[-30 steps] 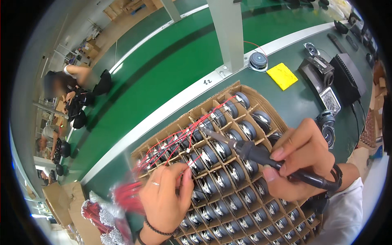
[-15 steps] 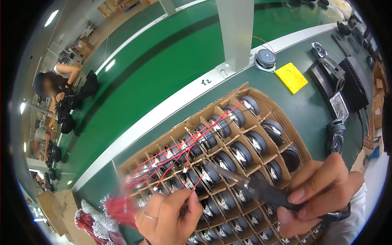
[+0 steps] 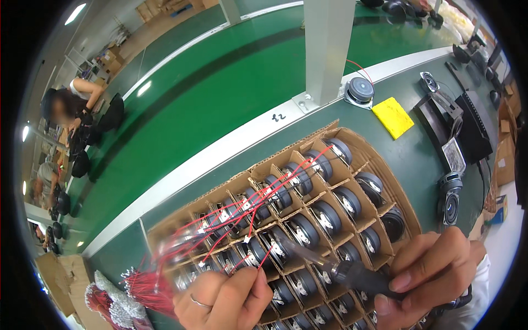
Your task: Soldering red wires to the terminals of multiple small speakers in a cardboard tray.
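Note:
My left hand point(image 3: 223, 300) is closed in a pinch on a thin red wire point(image 3: 268, 256), whose upper end meets the terminal of a speaker point(image 3: 276, 250) in the box. My right hand point(image 3: 432, 275) grips a soldering iron point(image 3: 366, 279) by its black handle. The iron's metal tip points left and lies at or very near that same terminal; whether it touches, I cannot tell. Round speakers stand on edge in the compartments of a cardboard box point(image 3: 410, 212). Red and black wires point(image 3: 242, 208) with small white connectors lie across the back rows.
Bundles of red wires point(image 3: 146, 289) lie left of the box. On the dark green bench stand a loose speaker point(image 3: 360, 91), a yellow sponge point(image 3: 392, 118) and black speaker housings point(image 3: 472, 118). A metal post point(image 3: 329, 52) rises behind. Across the green belt point(image 3: 209, 93), people work at far left.
The view has shifted slightly, so the box and bench sit a little lower. Both hands keep their grips, and the iron's tip stays by the same speaker terminal.

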